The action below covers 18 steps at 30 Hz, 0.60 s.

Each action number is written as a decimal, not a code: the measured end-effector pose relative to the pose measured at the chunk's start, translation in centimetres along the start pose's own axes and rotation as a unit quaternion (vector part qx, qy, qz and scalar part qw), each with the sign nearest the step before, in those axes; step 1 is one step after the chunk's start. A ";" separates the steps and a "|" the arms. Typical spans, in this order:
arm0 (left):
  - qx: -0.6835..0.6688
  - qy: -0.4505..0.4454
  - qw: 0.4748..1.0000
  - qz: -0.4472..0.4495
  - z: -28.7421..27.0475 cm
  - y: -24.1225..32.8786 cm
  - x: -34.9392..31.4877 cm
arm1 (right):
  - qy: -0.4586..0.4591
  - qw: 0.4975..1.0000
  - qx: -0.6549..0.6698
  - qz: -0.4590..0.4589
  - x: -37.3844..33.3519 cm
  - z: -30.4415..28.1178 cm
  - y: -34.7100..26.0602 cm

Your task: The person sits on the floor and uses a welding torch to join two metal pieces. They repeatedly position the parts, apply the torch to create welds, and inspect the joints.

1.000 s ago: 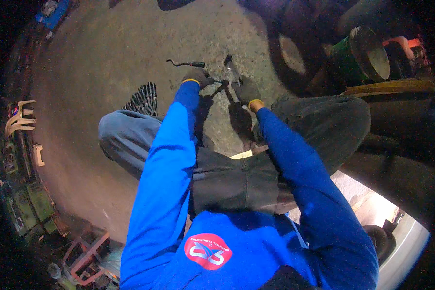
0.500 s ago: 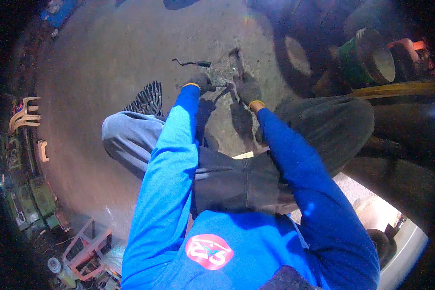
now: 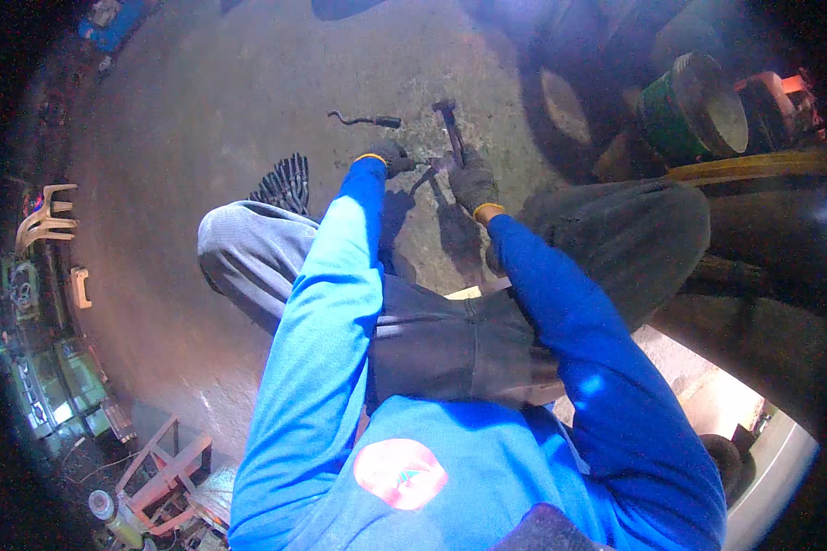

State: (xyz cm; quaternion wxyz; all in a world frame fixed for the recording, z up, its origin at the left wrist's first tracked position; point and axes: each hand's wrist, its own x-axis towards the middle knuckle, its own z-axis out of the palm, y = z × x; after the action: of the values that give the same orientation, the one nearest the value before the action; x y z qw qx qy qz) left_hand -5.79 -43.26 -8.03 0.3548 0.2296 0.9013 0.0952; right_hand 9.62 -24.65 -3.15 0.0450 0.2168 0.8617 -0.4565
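My left hand (image 3: 389, 157), in a dark glove with a yellow cuff, is closed around a thin dark metal rod (image 3: 423, 164) whose end points right, low over the floor. To its right, my gloved right hand (image 3: 474, 184) grips a hammer (image 3: 452, 129) by the handle, with the head pointing away from me. Both hands are beyond my crossed legs, and their shadows fall on the floor. Just past my left hand lies a bent metal tool (image 3: 368, 119) with a thick dark grip. A bundle of dark rods (image 3: 287, 182) rests beside my left knee.
A green drum (image 3: 671, 115) lies on its side at the far right, near a yellowish beam (image 3: 749, 168). Along the left edge are a beige plastic chair (image 3: 49, 216) and green machinery (image 3: 69, 381). A rusty metal frame (image 3: 167, 477) stands at the lower left.
My right hand and the hammer have come slightly nearer to me. The left hand has shifted a little to the right, with the rod still in it.
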 end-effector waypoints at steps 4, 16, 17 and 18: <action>0.026 -0.029 0.999 -0.018 -0.1 0.5 1.3 | -0.125 0.977 -0.174 0.005 1.6 2.1 4.5; 0.039 0.053 0.998 0.025 -0.5 1.7 1.5 | 0.006 0.981 -0.171 -0.089 2.1 3.5 7.1; 0.051 0.061 0.996 0.030 -1.2 3.1 1.3 | 0.017 0.962 -0.237 -0.137 2.8 4.2 9.9; 0.052 0.032 0.997 0.049 -0.9 2.4 0.5 | -0.053 0.968 -0.236 -0.072 1.9 4.0 8.3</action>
State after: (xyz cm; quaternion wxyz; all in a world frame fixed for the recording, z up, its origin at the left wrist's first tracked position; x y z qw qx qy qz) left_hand -5.86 -40.92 -6.88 0.3087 0.2883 0.9035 0.0727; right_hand 10.85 -23.23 -12.37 0.1076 0.1125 0.9549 -0.2528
